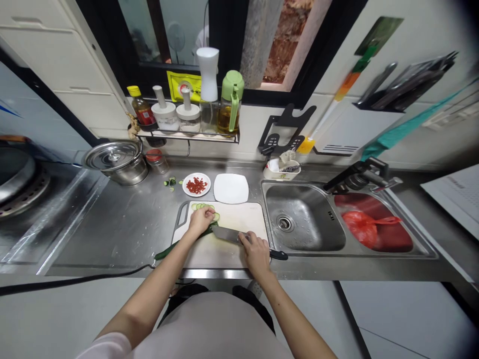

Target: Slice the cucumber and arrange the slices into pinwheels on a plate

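My right hand [257, 253] grips a kitchen knife [226, 234] near where blade and handle meet; the black handle sticks out behind it. The blade points left over a white cutting board [232, 254]. My left hand [202, 219] is closed in a pinch at a cucumber slice [216, 217], just above the blade tip. Below my left wrist lies a dark green cucumber [166, 251], partly hidden by the forearm and reaching past the board's left edge. More cucumber slices [200, 206] lie at the board's top edge, beyond my left hand.
Behind the board stand a plate of chopped red pieces [196, 185] and a white square plate [231, 188]. Green scraps [171, 182] lie on the counter. A lidded steel pot [119, 162] is at left; a sink [305, 219] and a red plastic bag [361, 229] are at right.
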Demonstrator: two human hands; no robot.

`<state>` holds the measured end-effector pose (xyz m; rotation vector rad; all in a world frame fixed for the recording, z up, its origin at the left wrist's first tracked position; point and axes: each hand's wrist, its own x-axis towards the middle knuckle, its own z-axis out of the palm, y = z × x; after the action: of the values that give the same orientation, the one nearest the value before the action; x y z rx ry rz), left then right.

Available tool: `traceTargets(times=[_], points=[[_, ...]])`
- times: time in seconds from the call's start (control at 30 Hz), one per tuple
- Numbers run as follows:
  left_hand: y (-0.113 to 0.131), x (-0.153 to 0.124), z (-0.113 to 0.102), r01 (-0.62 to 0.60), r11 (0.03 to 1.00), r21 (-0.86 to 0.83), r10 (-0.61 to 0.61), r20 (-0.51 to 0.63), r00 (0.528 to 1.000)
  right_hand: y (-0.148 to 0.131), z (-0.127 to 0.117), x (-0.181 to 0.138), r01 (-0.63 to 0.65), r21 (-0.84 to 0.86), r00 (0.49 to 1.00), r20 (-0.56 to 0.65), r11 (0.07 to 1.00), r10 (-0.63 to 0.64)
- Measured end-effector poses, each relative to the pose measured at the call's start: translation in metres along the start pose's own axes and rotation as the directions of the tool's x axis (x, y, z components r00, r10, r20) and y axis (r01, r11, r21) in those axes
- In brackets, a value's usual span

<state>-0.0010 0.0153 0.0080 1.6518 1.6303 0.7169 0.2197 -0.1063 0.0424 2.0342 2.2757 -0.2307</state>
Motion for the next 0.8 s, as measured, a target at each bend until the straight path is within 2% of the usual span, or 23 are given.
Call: traceTargets(times=[0.13,0.33,0.53,0.8], points=[[-0.004,0.014,-0.003,0.048,0.996,0.082,-0.045,-0.038,0.998,0.003,0.004,-0.002,-0.016,0.007,1.000,-0.016,1.000,0.016],[0.006,0.031,-0.006,0.128,0.961,0.243,-0.129,-0.013,0.992,0.003,0.008,-0.002,-0.013,0.033,0.997,-0.070,0.999,0.015],[0.008,0.042,-0.001,0.115,0.944,0.309,-0.133,0.039,0.990,0.001,0.011,0.000,-0.021,0.051,0.995,-0.094,0.998,0.026],[0.001,0.049,0.008,0.088,0.915,0.393,-0.112,0.039,0.993,0.001,0.017,0.000,-0.030,0.074,0.995,-0.095,0.997,0.037]])
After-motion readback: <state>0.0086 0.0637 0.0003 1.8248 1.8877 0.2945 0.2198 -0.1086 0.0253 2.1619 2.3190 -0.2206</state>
